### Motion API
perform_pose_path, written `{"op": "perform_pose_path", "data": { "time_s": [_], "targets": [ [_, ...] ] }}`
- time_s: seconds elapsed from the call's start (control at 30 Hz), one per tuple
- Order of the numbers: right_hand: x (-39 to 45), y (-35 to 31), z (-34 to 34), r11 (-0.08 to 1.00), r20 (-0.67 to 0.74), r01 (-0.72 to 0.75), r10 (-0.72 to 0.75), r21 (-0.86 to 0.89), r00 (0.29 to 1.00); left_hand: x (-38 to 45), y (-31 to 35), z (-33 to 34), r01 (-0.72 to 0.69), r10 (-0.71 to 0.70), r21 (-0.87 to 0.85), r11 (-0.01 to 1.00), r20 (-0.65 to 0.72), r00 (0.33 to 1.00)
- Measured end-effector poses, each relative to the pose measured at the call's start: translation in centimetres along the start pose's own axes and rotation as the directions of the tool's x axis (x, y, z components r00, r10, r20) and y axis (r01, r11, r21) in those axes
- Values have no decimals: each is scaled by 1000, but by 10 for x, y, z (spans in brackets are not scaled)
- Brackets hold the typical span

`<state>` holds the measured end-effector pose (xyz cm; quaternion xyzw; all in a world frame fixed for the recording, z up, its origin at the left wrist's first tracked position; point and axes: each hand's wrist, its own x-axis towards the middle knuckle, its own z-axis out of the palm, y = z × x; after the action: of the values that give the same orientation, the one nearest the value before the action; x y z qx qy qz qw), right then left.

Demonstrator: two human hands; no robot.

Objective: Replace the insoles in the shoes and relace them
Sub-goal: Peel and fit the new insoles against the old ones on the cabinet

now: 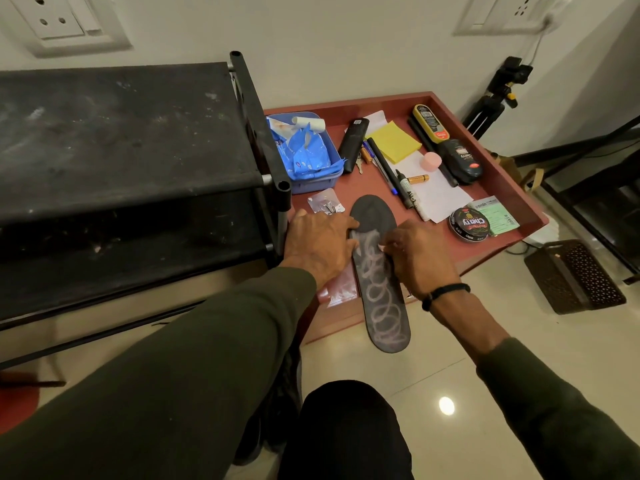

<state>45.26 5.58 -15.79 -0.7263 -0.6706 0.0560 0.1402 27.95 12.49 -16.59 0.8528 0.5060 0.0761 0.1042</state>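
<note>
Insole (pixel 379 271) between both hands, heel end hanging off worktop (pixel 491 188) at 6 o'clock.
L hand (pixel 317 245) fingers flat on its edge; R hand (pixel 417 258) fingers pinch it, tips hidden.

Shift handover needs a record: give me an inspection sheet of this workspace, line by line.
Surface: red-brown tray table, crowded.
Job's things: dark insole with pale swirls, overhanging the table's near edge; no shoes or laces clearly seen.
Clutter: blue basket, yellow sticky notes, polish tin, markers, pens, polish bottles.
Grippers: left hand rests on the insole's edge; right hand pinches its other edge.
Cables: one cable drops from the wall socket.
Surroundings: black rack to the left, tripod, tiled floor.
</note>
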Motion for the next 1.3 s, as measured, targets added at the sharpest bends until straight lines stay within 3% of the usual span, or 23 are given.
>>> {"op": "perform_pose_path", "data": {
  "time_s": [0.23, 0.6, 1.07, 1.3],
  "targets": [
    [-33, -5, -2, 997, -31, 71, -71, -26, 997, 0, 0, -1, -2, 2, 10, 1000, -1, 1000],
    [46, -3, 7, 985, -28, -166, 165, -44, 986, -1, 1, -1, -13, 13, -1, 1000, -4, 1000],
    [-50, -29, 6, 1000, -37, 6, -6, -9, 999, -1, 0, -4, -27, 27, -10, 1000, -14, 1000],
    [-27, -27, 11, 998, -12, -40, 39, -49, 999, -2, -1, -3, -25, 25, -13, 1000, -14, 1000]
  ]
}}
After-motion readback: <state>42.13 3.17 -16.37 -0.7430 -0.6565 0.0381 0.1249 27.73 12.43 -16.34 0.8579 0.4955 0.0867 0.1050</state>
